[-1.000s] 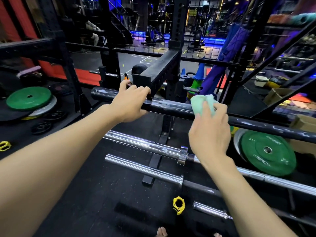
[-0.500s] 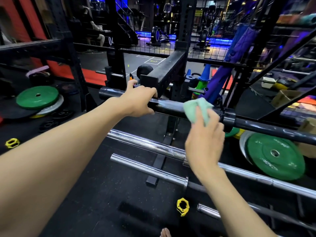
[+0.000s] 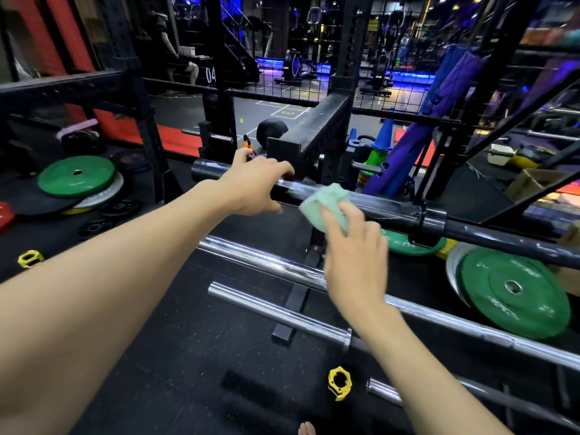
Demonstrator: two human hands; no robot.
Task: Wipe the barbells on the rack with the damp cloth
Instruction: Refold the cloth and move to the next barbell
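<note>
Wiping is judged to be under way on the top barbell (image 3: pixel 386 206) of the rack (image 3: pixel 317 130).

1. Rack: black steel frame w/ a perforated beam running away from the viewer. It carries the barbells one below another, all roughly parallel.

2. Top barbell: dark, glossy, round bar. Long axis runs from upper L to lower R across the view, sloping down toward the R. A thick collar sits on it R of the cloth. Streaks show on the sleeve between cloth and collar; whether these are moisture or glare cannot be told.

3. Lower barbells: chrome barbell (image 3: pixel 266 262) directly below, a second chrome barbell (image 3: pixel 276 312) below that, and a further bar end near the floor. No hand touches them.

4. Left hand (image 3: pixel 254 186): lies over the top barbell, L of the cloth, fingers curled round the bar, apparently steadying it.

5. Right hand (image 3: pixel 354 262): nearer hand to the cloth; fingers pinch the cloth (image 3: pixel 323 205) and press it against the near side of the top barbell. Hand is blurred, so exact finger placement is unclear.

6. Cloth: pale green, bunched, soft; touching the bar just beside the left hand, between that hand and the collar.

Key relation: unwiped length lies along the bar axis, both ways from the cloth. Next stroke should run along that axis, not across it. The L direction is blocked by the left hand; the R run ends at the collar.
</note>
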